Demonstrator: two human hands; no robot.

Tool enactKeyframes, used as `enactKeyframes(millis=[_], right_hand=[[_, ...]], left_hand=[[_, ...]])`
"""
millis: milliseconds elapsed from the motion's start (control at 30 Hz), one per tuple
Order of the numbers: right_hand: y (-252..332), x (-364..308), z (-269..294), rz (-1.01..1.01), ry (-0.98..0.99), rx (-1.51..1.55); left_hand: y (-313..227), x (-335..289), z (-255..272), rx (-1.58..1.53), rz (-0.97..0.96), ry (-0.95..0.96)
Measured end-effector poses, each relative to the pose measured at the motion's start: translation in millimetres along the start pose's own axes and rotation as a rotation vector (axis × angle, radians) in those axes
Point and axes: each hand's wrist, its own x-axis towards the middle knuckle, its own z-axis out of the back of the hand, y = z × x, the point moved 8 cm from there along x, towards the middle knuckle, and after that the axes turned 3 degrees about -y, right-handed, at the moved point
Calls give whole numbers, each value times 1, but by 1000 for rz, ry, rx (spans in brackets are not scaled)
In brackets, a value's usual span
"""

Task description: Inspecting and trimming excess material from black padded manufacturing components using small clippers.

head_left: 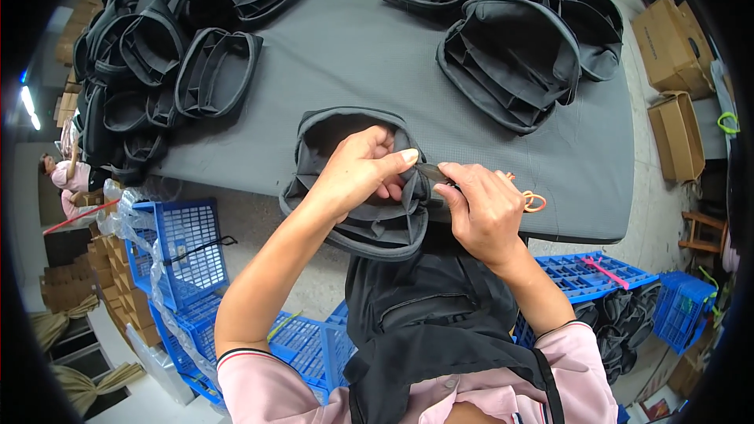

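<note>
An open black fabric pouch point(378, 253) with inner dividers rests at the front edge of the grey padded table, tilted toward me. My left hand point(355, 171) is closed on the pouch's right rim, its thumb on the outside and fingers reaching in. In my right hand point(488, 216) is a pair of dark thread snips point(430, 172), pinched between thumb and fingers. Their tip meets the rim beside my left thumb. An orange cord loop point(536, 202) hangs out past the right hand. What the tip touches is too small to make out.
Similar black pouches point(218, 72) are heaped at the table's far left, and more pouches point(510, 59) lie at the far right. Blue plastic crates point(188, 247) stand below on both sides. Cardboard boxes point(671, 43) sit on the floor at right. Another person point(72, 175) is at far left.
</note>
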Motion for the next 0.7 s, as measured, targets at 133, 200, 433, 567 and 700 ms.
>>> enactKeyframes(millis=[133, 200, 433, 567, 700], right_hand=[[2, 1, 2, 30, 29, -51], [-6, -3, 8, -60, -9, 132], [-41, -25, -51, -819, 239, 845], [-47, -21, -62, -786, 218, 821], [-49, -27, -71, -996, 214, 1160]], left_hand=[[0, 0, 1, 0, -1, -17], [1, -1, 3, -6, 5, -29], [-10, -17, 5, 520, -33, 25], [-32, -40, -26, 1004, -430, -41], [-31, -33, -20, 996, -405, -238]])
